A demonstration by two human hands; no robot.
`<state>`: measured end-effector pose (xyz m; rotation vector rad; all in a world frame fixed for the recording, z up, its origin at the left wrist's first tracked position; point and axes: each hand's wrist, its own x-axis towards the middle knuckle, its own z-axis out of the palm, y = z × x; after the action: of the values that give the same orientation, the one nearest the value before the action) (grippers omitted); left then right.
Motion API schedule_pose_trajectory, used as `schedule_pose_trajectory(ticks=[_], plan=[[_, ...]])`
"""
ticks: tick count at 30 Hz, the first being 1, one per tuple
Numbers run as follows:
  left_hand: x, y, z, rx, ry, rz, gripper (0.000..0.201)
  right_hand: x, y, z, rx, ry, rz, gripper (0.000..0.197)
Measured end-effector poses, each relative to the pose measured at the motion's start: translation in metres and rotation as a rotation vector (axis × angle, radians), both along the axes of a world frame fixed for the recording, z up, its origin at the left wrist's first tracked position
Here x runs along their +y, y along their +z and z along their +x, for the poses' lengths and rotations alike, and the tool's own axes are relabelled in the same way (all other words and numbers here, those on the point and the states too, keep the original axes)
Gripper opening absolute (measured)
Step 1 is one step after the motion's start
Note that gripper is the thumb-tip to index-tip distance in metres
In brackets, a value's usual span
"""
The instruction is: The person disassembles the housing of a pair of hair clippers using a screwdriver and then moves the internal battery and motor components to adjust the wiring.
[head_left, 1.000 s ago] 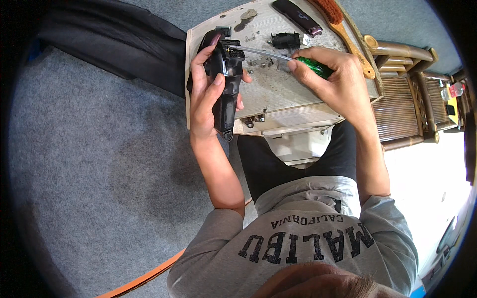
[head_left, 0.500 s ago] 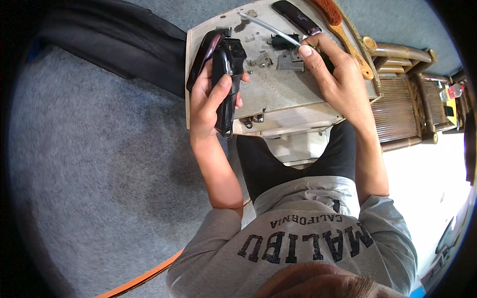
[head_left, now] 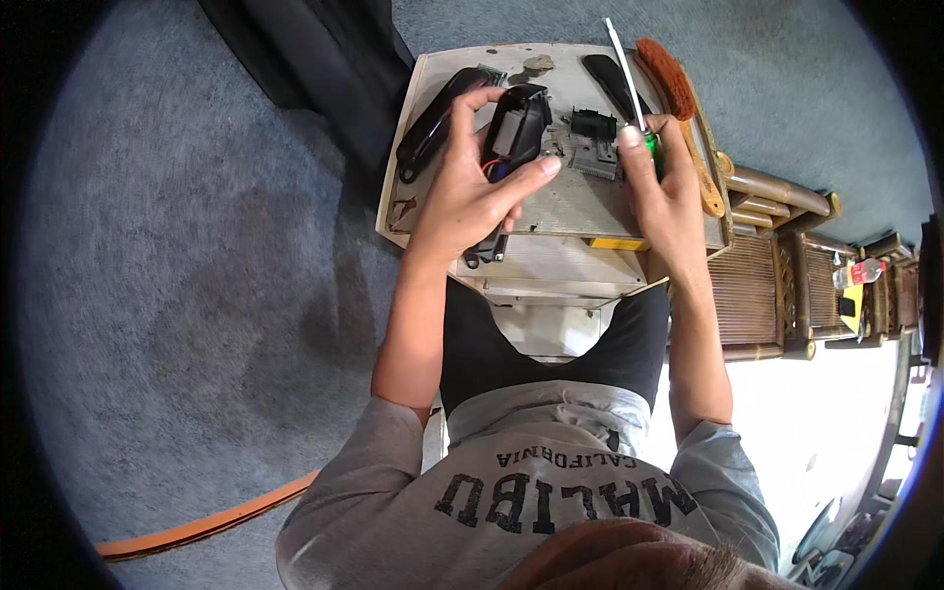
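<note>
My left hand [head_left: 467,202] is closed around a black hair clipper [head_left: 521,123]. Its open side shows a grey block inside and a red wire. In my closed right hand [head_left: 669,202] is a screwdriver [head_left: 627,69] with a green handle, its pale shaft pointing up and away from me, apart from the clipper. A second dark clipper [head_left: 438,128] lies on the tabletop beyond my left hand. Between my hands lie a toothed metal clipper blade [head_left: 594,161], a black part [head_left: 592,122] and small bits too fine to name.
The worn pale tabletop [head_left: 580,211] carries a brush [head_left: 667,84] with orange bristles at the far right, beside a dark flat-handled tool [head_left: 610,84]. Something yellow [head_left: 618,244] shows at the front edge. Bamboo furniture [head_left: 752,285] stands to the right; black cloth [head_left: 315,59] hangs far left.
My left hand has turned the clipper so its open inside shows. The screwdriver has swung from pointing left to pointing away from me. The whole view has shifted.
</note>
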<state>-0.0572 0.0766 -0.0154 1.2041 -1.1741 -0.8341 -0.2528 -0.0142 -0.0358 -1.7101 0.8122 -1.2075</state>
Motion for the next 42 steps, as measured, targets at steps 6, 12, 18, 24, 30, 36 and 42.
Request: schedule_pose_trajectory(ticks=[6, 12, 18, 24, 30, 36, 42], plan=[[-0.010, -0.014, -0.014, -0.279, 0.141, -0.099, 0.076, 0.009, 0.002, 0.034, -0.113, 0.067, 0.029, 0.044], [-0.004, -0.021, -0.005, -0.542, 0.068, -0.322, 0.080, 0.011, 0.007, 0.030, -0.037, 0.114, 0.240, 0.030], [0.007, -0.010, -0.011, 0.194, -0.186, -0.010, 0.062, 0.007, 0.005, 0.022, -0.191, 0.177, 0.440, 0.026], [-0.001, -0.015, -0.001, 0.112, -0.197, 0.003, 0.057, 0.011, 0.004, 0.028, -0.297, 0.169, 0.395, 0.033], [-0.003, -0.022, 0.001, 0.059, -0.156, -0.039, 0.060, 0.012, 0.006, 0.024, -0.279, 0.168, 0.359, 0.036], [-0.003, -0.030, 0.005, 0.186, -0.151, -0.075, 0.058, 0.012, 0.004, 0.023, -0.161, 0.125, 0.297, 0.029], [-0.002, -0.027, 0.004, 0.233, -0.143, -0.083, 0.056, 0.010, -0.004, 0.027, -0.084, 0.156, 0.028, 0.033]])
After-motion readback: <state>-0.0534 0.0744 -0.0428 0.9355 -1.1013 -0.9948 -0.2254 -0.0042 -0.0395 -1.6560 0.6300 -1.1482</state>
